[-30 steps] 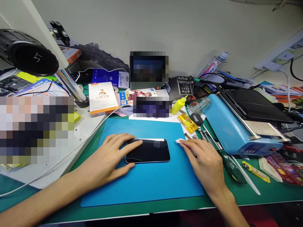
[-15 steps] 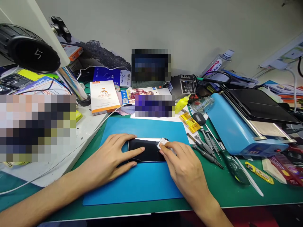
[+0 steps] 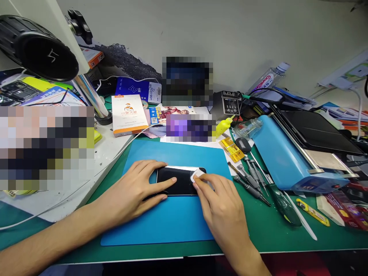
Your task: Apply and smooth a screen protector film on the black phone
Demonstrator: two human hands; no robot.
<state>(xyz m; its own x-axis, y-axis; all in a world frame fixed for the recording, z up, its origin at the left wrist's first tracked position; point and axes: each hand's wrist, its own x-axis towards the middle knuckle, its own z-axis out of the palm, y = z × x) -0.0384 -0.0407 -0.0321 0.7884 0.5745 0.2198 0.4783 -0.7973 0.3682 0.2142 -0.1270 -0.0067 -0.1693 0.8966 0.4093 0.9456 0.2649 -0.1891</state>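
Blue mat (image 3: pixel 172 226) carries the black phone (image 3: pixel 179 180) at its middle. Our right hand (image 3: pixel 221 207), at the mat's right edge a second ago, now pinches a white wipe (image 3: pixel 196 174) against the phone's right end; our left hand (image 3: pixel 135 189) stays flat and open on the left end. Our fingers (image 3: pixel 204 180) cover most of the wipe. Screwdrivers (image 3: pixel 250 184) and a blue machine (image 3: pixel 284 161) lie to the right, apart from our hands.
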